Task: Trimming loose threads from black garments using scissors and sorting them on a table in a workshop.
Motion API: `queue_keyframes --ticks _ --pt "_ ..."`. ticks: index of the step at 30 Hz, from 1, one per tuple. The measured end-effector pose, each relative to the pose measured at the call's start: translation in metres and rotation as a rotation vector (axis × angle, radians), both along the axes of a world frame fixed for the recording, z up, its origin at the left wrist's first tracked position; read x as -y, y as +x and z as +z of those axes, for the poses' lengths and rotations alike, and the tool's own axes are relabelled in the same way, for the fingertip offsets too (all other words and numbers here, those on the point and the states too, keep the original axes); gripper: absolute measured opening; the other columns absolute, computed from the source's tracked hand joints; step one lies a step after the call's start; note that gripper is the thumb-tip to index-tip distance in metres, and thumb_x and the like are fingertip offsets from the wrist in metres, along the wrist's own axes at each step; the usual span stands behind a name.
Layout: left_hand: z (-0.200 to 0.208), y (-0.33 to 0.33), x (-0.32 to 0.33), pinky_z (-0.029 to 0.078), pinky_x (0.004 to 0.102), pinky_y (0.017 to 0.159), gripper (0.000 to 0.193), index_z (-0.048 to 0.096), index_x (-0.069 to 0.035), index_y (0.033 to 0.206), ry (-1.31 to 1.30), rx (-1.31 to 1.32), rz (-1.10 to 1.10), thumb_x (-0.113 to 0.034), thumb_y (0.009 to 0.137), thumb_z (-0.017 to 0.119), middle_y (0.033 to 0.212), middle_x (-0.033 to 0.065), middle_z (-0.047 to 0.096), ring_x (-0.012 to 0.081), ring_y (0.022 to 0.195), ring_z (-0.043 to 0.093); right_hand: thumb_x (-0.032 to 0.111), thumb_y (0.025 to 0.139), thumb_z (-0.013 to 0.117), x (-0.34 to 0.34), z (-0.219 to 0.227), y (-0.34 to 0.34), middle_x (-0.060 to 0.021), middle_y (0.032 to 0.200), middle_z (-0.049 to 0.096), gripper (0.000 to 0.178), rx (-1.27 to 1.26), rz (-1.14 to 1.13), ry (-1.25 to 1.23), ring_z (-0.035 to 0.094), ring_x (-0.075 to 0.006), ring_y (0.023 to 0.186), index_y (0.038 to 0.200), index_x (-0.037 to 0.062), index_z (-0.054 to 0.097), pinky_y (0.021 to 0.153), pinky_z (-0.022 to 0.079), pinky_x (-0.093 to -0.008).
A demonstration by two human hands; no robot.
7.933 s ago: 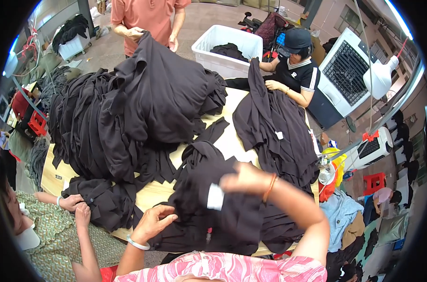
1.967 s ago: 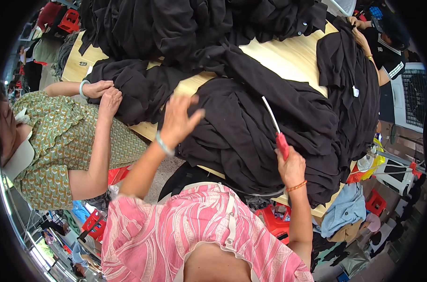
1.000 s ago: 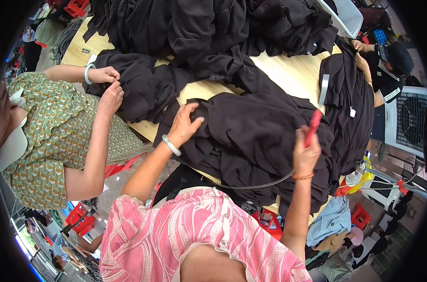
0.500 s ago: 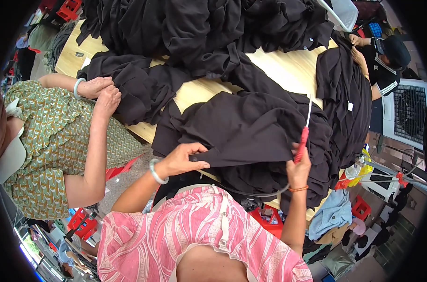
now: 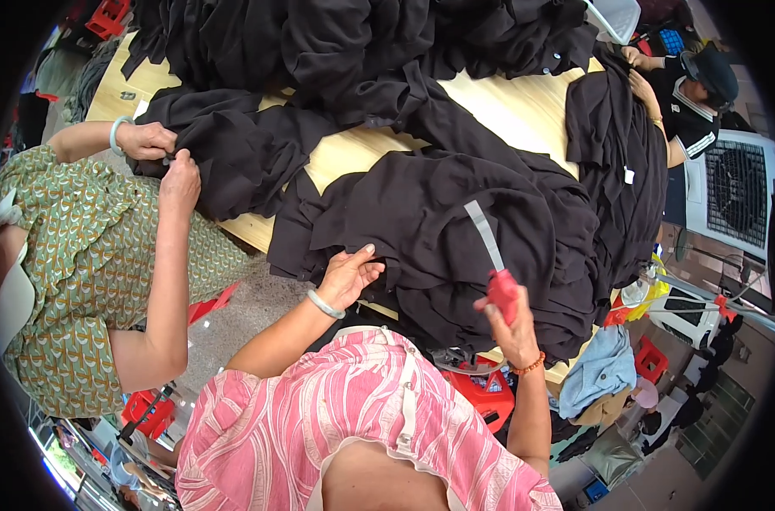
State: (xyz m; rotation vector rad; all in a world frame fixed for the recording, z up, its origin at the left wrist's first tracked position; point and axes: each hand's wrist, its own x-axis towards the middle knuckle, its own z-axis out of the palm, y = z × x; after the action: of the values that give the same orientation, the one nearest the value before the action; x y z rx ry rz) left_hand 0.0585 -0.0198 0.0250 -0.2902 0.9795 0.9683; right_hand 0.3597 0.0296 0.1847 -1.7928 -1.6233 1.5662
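Note:
My left hand (image 5: 350, 277), with a pale bangle at its wrist, has its fingers curled at the near edge of a black garment (image 5: 438, 200); a bit of the cloth shows at the fingertips. To the right, my right hand (image 5: 513, 334) is closed around a red-handled tool (image 5: 504, 296). Its thin silver shaft (image 5: 483, 234) points up and away over the cloth, smeared by motion, so its exact kind is unclear. The garment lies rumpled on a light wooden table (image 5: 507, 111), on top of more black cloth.
At the left a person's hands (image 5: 170, 162) handle black cloth. Another person (image 5: 698, 94) works at the far right beside hanging black garments (image 5: 613, 162). A big black heap (image 5: 345, 51) covers the far side. A red stool (image 5: 481, 399) and a grey hose-like line (image 5: 468, 369) are near me.
My right hand has swung left and nearer with the tool, whose shaft now tilts left. My left hand has turned and moved slightly right and up. The garment's near edge has shifted and bunched.

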Motion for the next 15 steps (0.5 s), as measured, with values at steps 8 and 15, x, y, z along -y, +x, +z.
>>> queue_keyframes --ticks 8,15 --pt "0.005 -0.009 -0.014 0.057 0.0347 0.088 0.016 0.066 0.001 0.107 0.43 -0.403 0.012 -0.009 0.095 0.064 0.103 0.0076 0.07 0.0168 0.091 0.068 0.026 0.09 0.067 0.01 -0.014 -0.021 -0.017 0.073 0.066 0.025 0.377 0.598 0.071 0.066 -0.0381 0.074 0.094 0.0041 0.056 0.07 0.05 -0.0474" --pt "0.013 -0.027 -0.039 0.054 0.0302 0.086 0.018 0.067 -0.002 0.11 0.448 -0.399 -0.052 -0.013 0.096 0.064 0.106 0.005 0.07 0.0126 0.093 0.067 0.03 0.092 0.065 -0.016 -0.001 -0.051 -0.0226 0.073 0.064 0.027 0.306 0.565 0.069 0.064 -0.0442 0.074 0.097 0.0043 0.057 0.069 0.05 -0.0502"
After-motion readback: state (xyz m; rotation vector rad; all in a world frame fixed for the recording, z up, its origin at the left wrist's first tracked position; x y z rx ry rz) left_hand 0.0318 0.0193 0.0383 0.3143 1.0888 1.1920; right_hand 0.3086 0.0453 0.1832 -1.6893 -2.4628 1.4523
